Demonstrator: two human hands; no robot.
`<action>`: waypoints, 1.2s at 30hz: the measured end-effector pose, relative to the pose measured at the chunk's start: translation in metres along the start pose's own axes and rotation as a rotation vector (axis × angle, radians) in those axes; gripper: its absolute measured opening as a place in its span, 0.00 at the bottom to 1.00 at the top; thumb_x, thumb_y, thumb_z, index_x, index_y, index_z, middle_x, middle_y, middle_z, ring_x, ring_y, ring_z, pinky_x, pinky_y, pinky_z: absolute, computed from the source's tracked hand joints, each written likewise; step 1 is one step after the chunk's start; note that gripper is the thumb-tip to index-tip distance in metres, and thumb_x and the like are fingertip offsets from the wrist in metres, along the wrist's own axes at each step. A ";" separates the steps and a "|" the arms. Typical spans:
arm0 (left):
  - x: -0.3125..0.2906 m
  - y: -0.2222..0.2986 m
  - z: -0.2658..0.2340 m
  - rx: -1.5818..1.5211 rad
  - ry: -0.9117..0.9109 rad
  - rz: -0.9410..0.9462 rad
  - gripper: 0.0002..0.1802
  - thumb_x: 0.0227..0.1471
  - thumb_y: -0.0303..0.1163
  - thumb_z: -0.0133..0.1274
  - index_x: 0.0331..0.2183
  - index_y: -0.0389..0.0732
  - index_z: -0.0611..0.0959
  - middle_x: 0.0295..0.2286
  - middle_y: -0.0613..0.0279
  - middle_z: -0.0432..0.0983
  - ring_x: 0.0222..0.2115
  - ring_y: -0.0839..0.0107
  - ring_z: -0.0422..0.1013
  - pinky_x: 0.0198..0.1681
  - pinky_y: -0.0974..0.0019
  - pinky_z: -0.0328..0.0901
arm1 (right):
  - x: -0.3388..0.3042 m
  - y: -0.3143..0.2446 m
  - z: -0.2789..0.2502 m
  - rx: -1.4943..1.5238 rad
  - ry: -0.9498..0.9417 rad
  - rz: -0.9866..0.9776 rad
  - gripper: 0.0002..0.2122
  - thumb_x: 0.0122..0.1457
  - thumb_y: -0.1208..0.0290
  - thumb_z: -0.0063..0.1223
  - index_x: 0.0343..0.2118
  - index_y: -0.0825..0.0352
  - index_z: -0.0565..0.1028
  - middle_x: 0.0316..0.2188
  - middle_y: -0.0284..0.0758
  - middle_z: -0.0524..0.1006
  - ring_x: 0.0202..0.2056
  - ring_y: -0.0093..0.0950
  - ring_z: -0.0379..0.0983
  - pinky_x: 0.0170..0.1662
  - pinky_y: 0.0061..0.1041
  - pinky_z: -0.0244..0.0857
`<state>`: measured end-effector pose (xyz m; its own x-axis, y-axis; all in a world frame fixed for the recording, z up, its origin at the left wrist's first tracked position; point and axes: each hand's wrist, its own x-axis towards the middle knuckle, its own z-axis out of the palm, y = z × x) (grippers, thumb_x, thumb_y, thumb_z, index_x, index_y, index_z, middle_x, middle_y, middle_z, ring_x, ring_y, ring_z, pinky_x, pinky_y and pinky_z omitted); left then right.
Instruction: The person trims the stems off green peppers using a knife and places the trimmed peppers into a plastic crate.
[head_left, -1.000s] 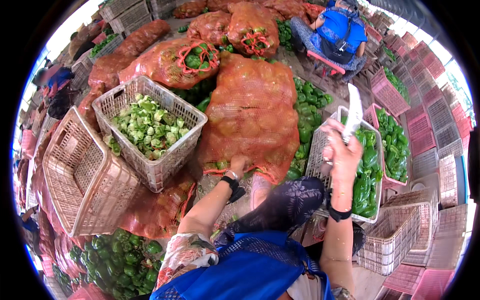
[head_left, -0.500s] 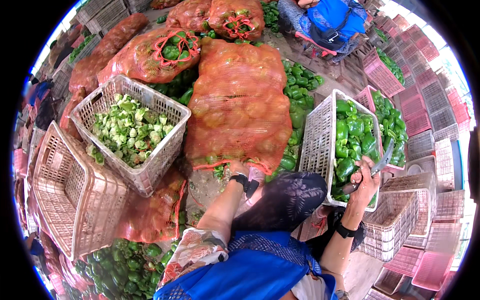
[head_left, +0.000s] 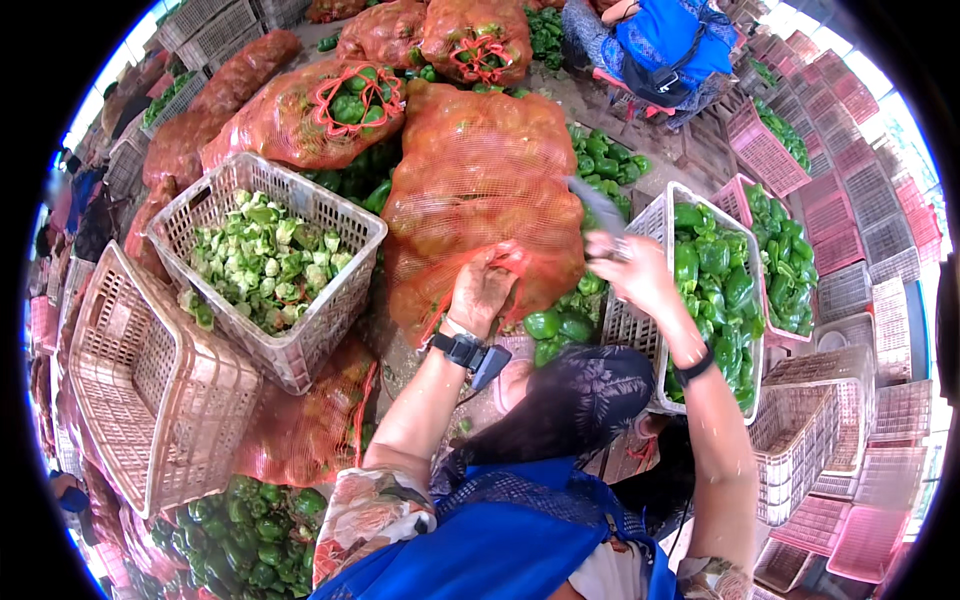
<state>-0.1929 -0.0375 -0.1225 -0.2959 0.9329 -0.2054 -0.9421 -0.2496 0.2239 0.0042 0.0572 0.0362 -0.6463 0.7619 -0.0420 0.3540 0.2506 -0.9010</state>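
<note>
In front of me lies a big orange mesh sack (head_left: 480, 170) full of peppers. Its near edge is lifted in the grip of my left hand (head_left: 482, 292), the netting bunched between the fingers. My right hand (head_left: 632, 265) is raised over the gap between the sack and the right crate, closed on a knife (head_left: 597, 206) whose curved blade points up and away; both are smeared by motion. Loose green bell peppers (head_left: 560, 328) lie below the sack's lifted edge. On the right stands a white plastic crate (head_left: 655, 215) of green bell peppers (head_left: 712, 270).
At left, a crate (head_left: 340, 275) holds pale green pepper trimmings (head_left: 265, 255), beside a tilted crate (head_left: 160, 390). More filled sacks (head_left: 300, 110) lie beyond. A person in blue (head_left: 665, 50) sits at the far right, near stacked pink crates (head_left: 830, 225). Peppers (head_left: 245, 535) lie at lower left.
My left hand has pulled the sack's near edge up and away from me. My right hand has swung left with the knife, from above the pepper crate toward the sack.
</note>
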 end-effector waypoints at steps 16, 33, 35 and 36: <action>-0.028 -0.009 -0.050 1.156 0.100 0.172 0.16 0.43 0.18 0.46 0.37 0.32 0.81 0.34 0.55 0.79 0.35 0.69 0.74 0.40 0.67 0.69 | 0.068 0.037 0.073 0.159 -0.195 0.186 0.06 0.46 0.78 0.61 0.28 0.71 0.79 0.14 0.28 0.72 0.13 0.15 0.63 0.16 0.17 0.56; 0.133 -0.026 -0.121 2.280 -0.043 0.019 0.14 0.44 0.24 0.52 0.36 0.33 0.82 0.33 0.57 0.79 0.32 0.70 0.75 0.38 0.67 0.68 | 0.054 0.036 0.055 0.008 -0.261 0.213 0.04 0.45 0.80 0.61 0.25 0.71 0.77 0.13 0.29 0.72 0.12 0.16 0.65 0.15 0.18 0.57; 0.122 -0.029 -0.125 2.208 -0.091 0.010 0.14 0.44 0.25 0.52 0.36 0.34 0.82 0.33 0.58 0.79 0.32 0.69 0.75 0.37 0.67 0.68 | 0.054 0.041 0.056 0.042 -0.275 0.254 0.04 0.45 0.80 0.61 0.25 0.71 0.77 0.13 0.30 0.71 0.12 0.17 0.64 0.14 0.19 0.57; 0.116 -0.034 -0.129 2.144 -0.134 0.003 0.13 0.44 0.25 0.53 0.36 0.34 0.82 0.33 0.58 0.79 0.32 0.69 0.75 0.37 0.67 0.68 | 0.055 0.045 0.055 0.062 -0.278 0.274 0.04 0.45 0.80 0.61 0.25 0.71 0.77 0.12 0.30 0.71 0.11 0.17 0.64 0.14 0.20 0.57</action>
<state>-0.2160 0.0460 -0.2771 -0.1957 0.9652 -0.1736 0.6692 0.2608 0.6958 -0.0523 0.0775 -0.0307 -0.6951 0.6024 -0.3923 0.5026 0.0171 -0.8643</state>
